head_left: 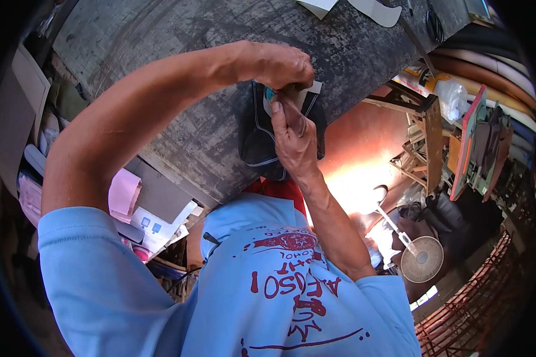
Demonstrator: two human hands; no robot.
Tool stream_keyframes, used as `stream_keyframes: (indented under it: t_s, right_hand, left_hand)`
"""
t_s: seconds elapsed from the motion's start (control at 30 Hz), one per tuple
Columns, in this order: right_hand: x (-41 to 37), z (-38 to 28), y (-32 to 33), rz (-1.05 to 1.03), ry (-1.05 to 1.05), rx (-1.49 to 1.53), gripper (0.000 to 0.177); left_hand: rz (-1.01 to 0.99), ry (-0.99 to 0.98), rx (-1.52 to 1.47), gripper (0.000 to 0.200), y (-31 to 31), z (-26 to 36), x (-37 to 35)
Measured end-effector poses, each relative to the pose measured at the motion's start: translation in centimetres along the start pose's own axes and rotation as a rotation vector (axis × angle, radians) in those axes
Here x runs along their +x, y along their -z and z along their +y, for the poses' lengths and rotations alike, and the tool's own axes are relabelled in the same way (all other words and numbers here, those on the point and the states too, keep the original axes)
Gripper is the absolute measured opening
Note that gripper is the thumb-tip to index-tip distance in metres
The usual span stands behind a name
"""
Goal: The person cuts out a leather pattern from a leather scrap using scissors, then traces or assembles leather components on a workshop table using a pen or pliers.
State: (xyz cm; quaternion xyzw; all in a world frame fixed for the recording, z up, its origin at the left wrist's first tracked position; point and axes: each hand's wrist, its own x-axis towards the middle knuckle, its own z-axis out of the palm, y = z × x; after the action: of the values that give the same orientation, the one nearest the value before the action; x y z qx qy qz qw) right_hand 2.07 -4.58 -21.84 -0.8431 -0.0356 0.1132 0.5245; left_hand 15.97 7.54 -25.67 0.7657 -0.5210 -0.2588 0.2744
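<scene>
at the near edge of the scuffed dark tabletop (178, 35), a black piece with pale stitching (255, 135) lies under both hands, its lower part reaching past the edge; that overhang looks like the broadest risk, since the hanging weight could drag the soft black piece down and skew its stitched lines if the pressure on top eases. the left hand (284, 66) is curled over the top of it, close against the right, and what its fingers close on, if anything, i cannot tell, as the knuckles hide it. the right hand (296, 150) is clamped on a thin brown strip (295, 120), thumb along it; a hard pinch there could bend the strip, and a slip could send the thumb into the other hand, so near are they. just beside the fingers, a pale piece (315, 88) juts out at the upper end, where a brush from the left wrist could shift it askew. smallest is a teal bit (269, 94) tucked between the hands, easily pinched or nudged out of line unseen.
</scene>
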Motion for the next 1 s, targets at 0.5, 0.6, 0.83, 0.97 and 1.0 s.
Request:
stream_keyframes:
  t_s: [0.5,0.6,0.83,0.97,1.0]
  right_hand:
    - [0.1,0.9,-1.2,0.054,0.283,-0.453,0.015]
    - [0.2,0.9,-1.4,0.064,0.295,-0.431,0.016]
    - [1.6,-1.7,-1.6,0.092,0.047,-0.187,0.016]
    - [1.5,-1.2,-0.7,0.005,-0.102,-0.143,0.016]
    - [1.4,-0.8,-0.6,-0.003,-0.082,-0.154,0.016]
  left_hand:
    - [0.006,0.063,-0.021,0.016,1.0,0.8,0.0]
    - [-0.007,0.085,-0.045,0.017,1.2,0.9,0.0]
    - [-0.036,0.07,-0.001,0.02,1.0,0.4,0.5]
    - [-0.085,0.125,0.04,0.024,0.8,0.7,1.7]
    - [-0.067,0.125,0.043,0.025,0.4,0.6,1.9]
